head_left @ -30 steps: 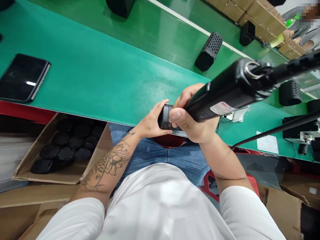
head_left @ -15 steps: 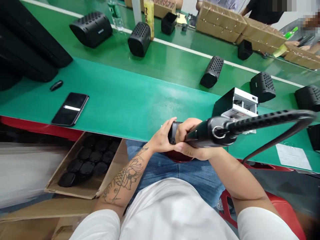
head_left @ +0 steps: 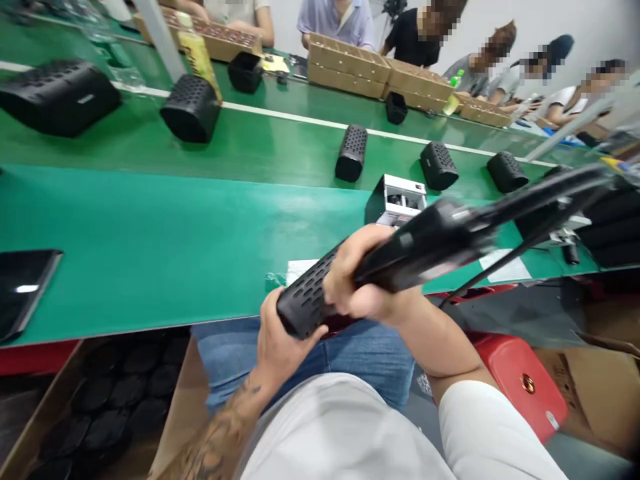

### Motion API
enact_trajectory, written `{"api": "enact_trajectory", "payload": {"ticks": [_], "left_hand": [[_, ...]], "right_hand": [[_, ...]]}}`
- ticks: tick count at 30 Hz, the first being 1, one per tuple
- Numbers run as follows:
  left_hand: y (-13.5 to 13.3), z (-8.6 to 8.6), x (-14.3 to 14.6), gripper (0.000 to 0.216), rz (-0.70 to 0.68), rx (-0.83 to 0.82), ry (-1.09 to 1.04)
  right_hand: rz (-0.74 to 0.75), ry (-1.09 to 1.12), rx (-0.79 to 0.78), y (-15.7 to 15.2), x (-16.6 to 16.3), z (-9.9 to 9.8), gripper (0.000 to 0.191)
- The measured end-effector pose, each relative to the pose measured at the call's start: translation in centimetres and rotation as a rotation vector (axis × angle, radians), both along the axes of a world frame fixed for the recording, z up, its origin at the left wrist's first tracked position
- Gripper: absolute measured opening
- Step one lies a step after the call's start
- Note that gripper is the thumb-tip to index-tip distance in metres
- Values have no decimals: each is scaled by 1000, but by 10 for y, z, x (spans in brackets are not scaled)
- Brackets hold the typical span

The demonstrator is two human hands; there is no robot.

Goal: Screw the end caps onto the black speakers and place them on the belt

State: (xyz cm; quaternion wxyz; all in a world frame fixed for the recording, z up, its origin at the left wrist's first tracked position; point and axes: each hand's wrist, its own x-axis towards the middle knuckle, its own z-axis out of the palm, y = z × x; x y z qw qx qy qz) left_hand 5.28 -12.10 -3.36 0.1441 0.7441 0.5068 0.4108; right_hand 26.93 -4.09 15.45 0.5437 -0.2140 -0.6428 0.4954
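Observation:
My left hand (head_left: 280,340) is wrapped round the near left end of a black speaker housing (head_left: 307,297) with oblong slots along its side. The housing lies tilted over my lap at the table edge. In my right hand (head_left: 357,273) is a black electric screwdriver (head_left: 405,250), blurred, its cable (head_left: 540,193) running off to the right. My right fingers are closed round its grip, close against the housing's far end. The screwdriver's tip is hidden behind my hand. Just beyond stands a silver and black screw feeder (head_left: 400,200).
Several similar speaker housings (head_left: 190,110) stand along the green bench (head_left: 200,227). A phone (head_left: 27,287) lies at left, above a carton (head_left: 175,400) of black parts. A red stool (head_left: 520,380) is at right. Co-workers (head_left: 335,20) sit across behind cardboard boxes (head_left: 345,67).
The speaker housing now shows its slotted side, with my left hand at its near left end. The screwdriver tilts up more steeply. My view has swung to the right.

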Motion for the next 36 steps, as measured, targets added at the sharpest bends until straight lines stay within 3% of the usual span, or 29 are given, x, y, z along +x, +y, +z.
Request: {"api": "enact_trajectory", "payload": {"ticks": [2, 4, 6, 9, 11, 14, 16, 18, 22, 26, 31, 33, 36], "left_hand": [[-32, -1, -5, 128, 10, 3, 77], [-44, 4, -14, 108, -126, -21, 112], [-30, 16, -24, 94, -280, -44, 81], [27, 44, -28, 107, -357, 65, 156], [70, 67, -19, 114, -449, 205, 351], [118, 99, 3, 108, -747, 258, 601], [137, 113, 15, 98, -926, 225, 670], [147, 120, 23, 89, -979, 171, 695], [145, 111, 25, 84, -723, 135, 674], [126, 98, 27, 84, -472, 103, 653], [114, 98, 33, 91, -430, 25, 637], [114, 99, 33, 91, -427, 17, 629], [114, 100, 32, 91, -415, 10, 618]], "right_hand": [[-311, 64, 99, 7, 41, 11, 55], [-637, 26, 145, 22, 85, 15, 53], [-872, -59, 136, 40, 122, 7, 57], [-979, -154, 102, 64, 154, -15, 70], [-957, -157, 66, 70, 162, -30, 74], [-920, -118, 47, 68, 163, -41, 73], [-912, -99, 64, 63, 163, -43, 69], [-888, -84, 84, 59, 164, -42, 64], [-836, -6, 105, 46, 163, -32, 53], [-816, 118, 230, 12, 146, -9, 40], [-479, 113, 274, -24, 116, 9, 23], [-371, 80, 261, -26, 109, 5, 22], [-327, 57, 239, -21, 104, -7, 21]]}}
